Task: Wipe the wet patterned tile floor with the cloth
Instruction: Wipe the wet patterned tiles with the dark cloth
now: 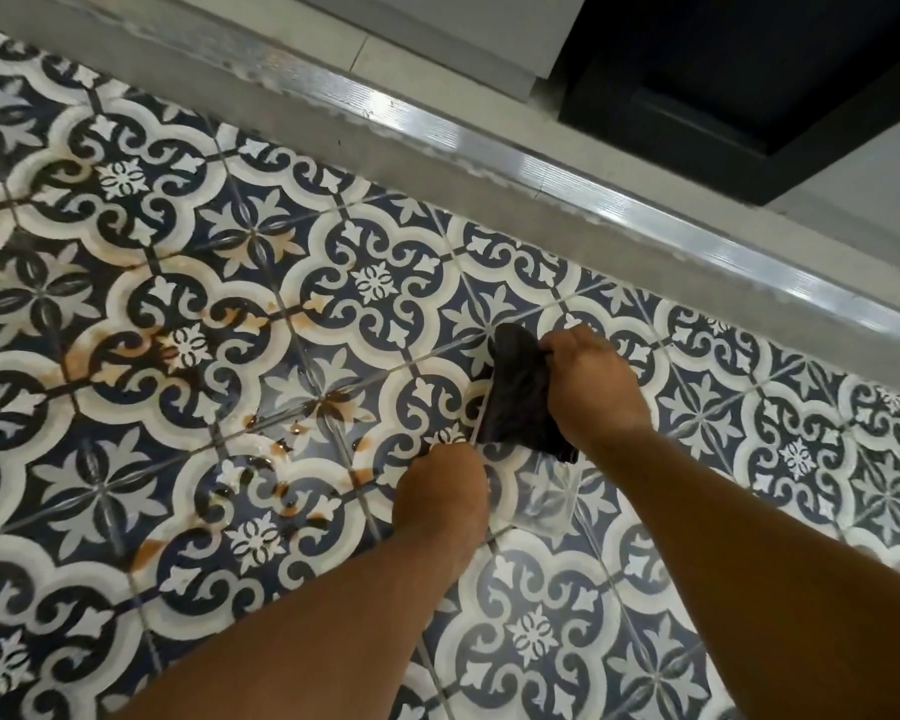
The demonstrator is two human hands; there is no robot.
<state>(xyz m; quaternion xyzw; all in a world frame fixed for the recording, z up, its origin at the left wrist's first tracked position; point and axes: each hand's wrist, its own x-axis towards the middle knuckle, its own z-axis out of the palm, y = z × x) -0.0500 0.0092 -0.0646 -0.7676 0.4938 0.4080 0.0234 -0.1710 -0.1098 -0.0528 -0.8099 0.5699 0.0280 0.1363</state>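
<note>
The blue-and-white patterned tile floor (261, 236) runs under me to a ribbed silver metal threshold strip (489, 153) along a grey wall, with a dark opening (749, 70) beyond it. Brown wet splashes (281, 504) lie in beads and smears across the tiles to my left, well apart from the cloth.

My right hand (588, 381) is clenched around the dark, bunched cloth (520, 397), which hangs from my fist just above the floor, near the strip. I judge I hold it balled like this to get a firm pad before pressing down.

My left hand (440, 488) is curled, and seems to pinch the edge of a clear see-through plastic piece (549, 496) lying under the cloth; bag or container, I cannot tell. Probably I am steadying it to free the cloth.

The wiping itself looks not yet begun: the spill sits untouched, so the cloth must travel left.
</note>
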